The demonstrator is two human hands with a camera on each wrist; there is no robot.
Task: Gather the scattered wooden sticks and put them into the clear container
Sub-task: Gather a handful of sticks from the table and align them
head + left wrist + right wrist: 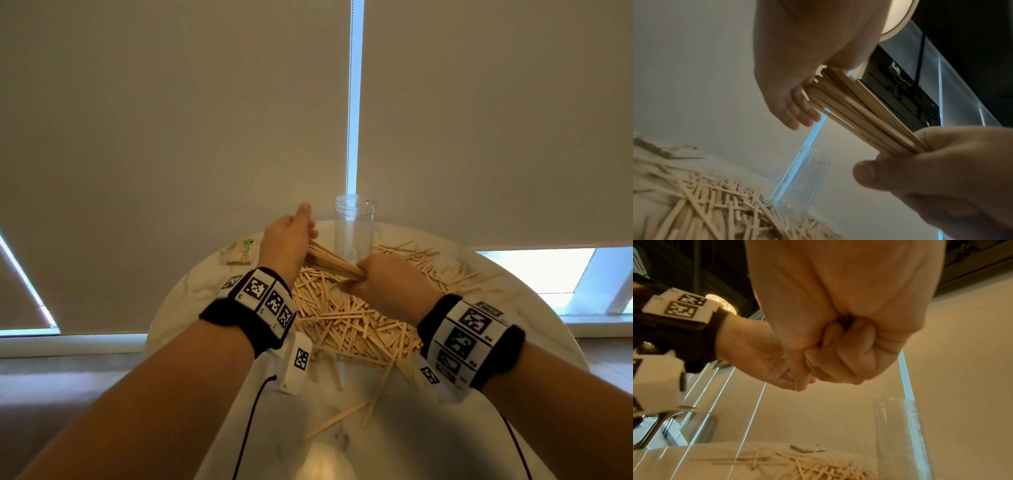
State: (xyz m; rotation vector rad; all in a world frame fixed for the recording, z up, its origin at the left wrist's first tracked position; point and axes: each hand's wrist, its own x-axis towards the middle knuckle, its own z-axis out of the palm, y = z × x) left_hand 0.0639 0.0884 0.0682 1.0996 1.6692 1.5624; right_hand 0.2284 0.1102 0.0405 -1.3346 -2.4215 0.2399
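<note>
Bundle: a fistful of wooden sticks (pixel 334 263) held above the table, just in front of the clear container (pixel 354 229) and lower than its rim, lying slanted rather than upright.
Right hand: right hand (pixel 383 278) clenched round one end of the bundle, fingers curled tight in the right wrist view; it sits at the container's near base.
Left hand: left hand (pixel 289 240), to the left of the container, has straight fingers laid flat against the other end of the bundle, seemingly squaring the tips; it presses, not grasps.
Container: upright at the far side of the table (pixel 534 301), mouth open, and it looks empty.
Loose pile: most sticks (pixel 346 325) lie scattered in front of the container and to its right, some touching its base; a few strays (pixel 337 419) lie well in front of it.
Step in hand (judgement): align, then load. Tap the ends flush, turn the bundle vertical, lift it clear of the rim, lower it before releasing.
Risk (judgement): the narrow mouth may catch splayed tips; the light container could tip if bumped, and the sticks at its base leave it little steady footing.
Other: a packet of sticks (pixel 241 253) lies well left of the container; wrist bands with printed markers (pixel 263 298) on both arms; drawn blinds (pixel 171 120) behind.
</note>
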